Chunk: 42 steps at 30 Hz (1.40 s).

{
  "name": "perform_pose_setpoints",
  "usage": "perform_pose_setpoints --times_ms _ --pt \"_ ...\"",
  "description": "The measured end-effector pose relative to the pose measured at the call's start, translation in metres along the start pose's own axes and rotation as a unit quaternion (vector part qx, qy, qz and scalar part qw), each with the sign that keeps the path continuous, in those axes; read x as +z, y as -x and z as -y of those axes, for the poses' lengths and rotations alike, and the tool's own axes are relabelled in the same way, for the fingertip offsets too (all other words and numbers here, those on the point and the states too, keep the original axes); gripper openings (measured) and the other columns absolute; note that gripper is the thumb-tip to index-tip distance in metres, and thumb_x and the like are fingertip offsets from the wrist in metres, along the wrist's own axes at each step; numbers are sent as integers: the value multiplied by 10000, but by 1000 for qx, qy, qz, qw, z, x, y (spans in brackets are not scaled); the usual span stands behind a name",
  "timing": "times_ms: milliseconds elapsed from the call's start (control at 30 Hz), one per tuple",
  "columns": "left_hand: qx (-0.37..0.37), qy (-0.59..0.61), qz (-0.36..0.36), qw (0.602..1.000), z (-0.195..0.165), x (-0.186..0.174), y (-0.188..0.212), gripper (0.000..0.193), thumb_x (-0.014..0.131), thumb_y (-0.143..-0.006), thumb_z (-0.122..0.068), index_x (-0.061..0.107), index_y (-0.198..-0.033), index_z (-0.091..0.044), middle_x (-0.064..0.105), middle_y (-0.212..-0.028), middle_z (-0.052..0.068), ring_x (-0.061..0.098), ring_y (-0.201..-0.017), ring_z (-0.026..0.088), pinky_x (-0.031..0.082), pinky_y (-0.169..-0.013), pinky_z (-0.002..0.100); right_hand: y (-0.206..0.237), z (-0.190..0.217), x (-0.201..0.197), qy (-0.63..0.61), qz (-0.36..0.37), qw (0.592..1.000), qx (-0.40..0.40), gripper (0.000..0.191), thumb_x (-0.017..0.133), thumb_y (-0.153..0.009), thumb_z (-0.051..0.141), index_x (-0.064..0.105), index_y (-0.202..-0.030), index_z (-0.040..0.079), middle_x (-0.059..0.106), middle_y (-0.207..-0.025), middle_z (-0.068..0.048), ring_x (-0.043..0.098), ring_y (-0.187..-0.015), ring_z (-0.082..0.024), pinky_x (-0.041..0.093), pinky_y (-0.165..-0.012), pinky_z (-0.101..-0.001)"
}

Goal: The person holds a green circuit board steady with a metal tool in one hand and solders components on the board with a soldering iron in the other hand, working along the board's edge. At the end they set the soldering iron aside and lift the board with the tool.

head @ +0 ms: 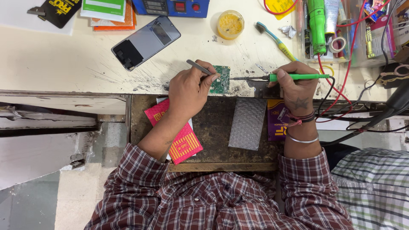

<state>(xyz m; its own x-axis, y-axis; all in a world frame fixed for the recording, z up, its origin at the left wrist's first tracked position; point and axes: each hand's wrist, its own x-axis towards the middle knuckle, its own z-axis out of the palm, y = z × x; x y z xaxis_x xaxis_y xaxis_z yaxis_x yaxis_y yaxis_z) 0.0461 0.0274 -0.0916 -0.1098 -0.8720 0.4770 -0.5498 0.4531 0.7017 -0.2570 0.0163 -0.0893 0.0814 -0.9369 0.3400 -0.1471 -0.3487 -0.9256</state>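
A small green circuit board (221, 80) lies at the front edge of the cream worktop (64, 59). My left hand (187, 91) holds grey metal tweezers (199, 67) whose tips rest on the board's left side. My right hand (297, 83) grips a green-handled soldering iron (298, 77) lying level, its dark tip (238, 78) pointing left and reaching the board's right edge. Red and black cables run from the iron's handle off to the right.
A phone (145, 41) lies face up at the back left. A yellow jar of paste (230, 24) and a toothbrush (275, 40) sit behind the board. A blue power unit (170, 7) stands at the back, a cluttered tool rack (341, 30) right. An open drawer (213, 127) holds pink packets and bubble wrap.
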Motion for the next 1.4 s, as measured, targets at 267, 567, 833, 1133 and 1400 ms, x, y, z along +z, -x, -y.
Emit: perform_pose_setpoints --times_ms 267,567,833,1133,1400 --pt "-4 2 4 1000 2 3 -1 189 705 -1011 -276 599 -1064 -128 723 -759 2 722 -696 192 506 -597 356 -1 -4 0 -17 9 1000 -24 200 721 -1087 140 682 -1006 -39 706 -847 -119 680 -714 -146 546 -656 -252" --pt "1 1 -3 1000 5 6 -1 194 708 -1014 -281 601 -1067 -128 725 -769 1 727 -716 199 512 -611 358 -3 -6 -1 -7 10 1000 -12 207 717 -1070 152 681 -991 -37 703 -843 -112 661 -670 -134 504 -627 -246" --pt "8 10 -1 1000 5 8 -2 187 697 -1017 -269 594 -1083 -128 748 -806 1 745 -741 186 520 -615 346 -3 -7 -3 6 4 1000 -1 215 715 -1048 158 683 -968 -39 698 -804 -114 612 -621 -121 445 -550 -234" --pt "7 12 2 1000 4 7 -3 184 701 -1017 -262 594 -1088 -130 749 -806 4 744 -741 196 520 -625 353 -3 -11 -4 -29 4 999 -15 223 721 -1057 148 680 -973 -54 697 -854 -125 683 -730 -173 570 -690 -280" --pt "1 12 -2 1000 2 5 -3 185 709 -1014 -254 594 -1074 -122 744 -800 9 736 -727 200 516 -617 354 -3 -12 -3 -26 -8 1000 5 199 727 -1044 128 678 -975 -52 701 -860 -126 670 -715 -176 560 -670 -295"
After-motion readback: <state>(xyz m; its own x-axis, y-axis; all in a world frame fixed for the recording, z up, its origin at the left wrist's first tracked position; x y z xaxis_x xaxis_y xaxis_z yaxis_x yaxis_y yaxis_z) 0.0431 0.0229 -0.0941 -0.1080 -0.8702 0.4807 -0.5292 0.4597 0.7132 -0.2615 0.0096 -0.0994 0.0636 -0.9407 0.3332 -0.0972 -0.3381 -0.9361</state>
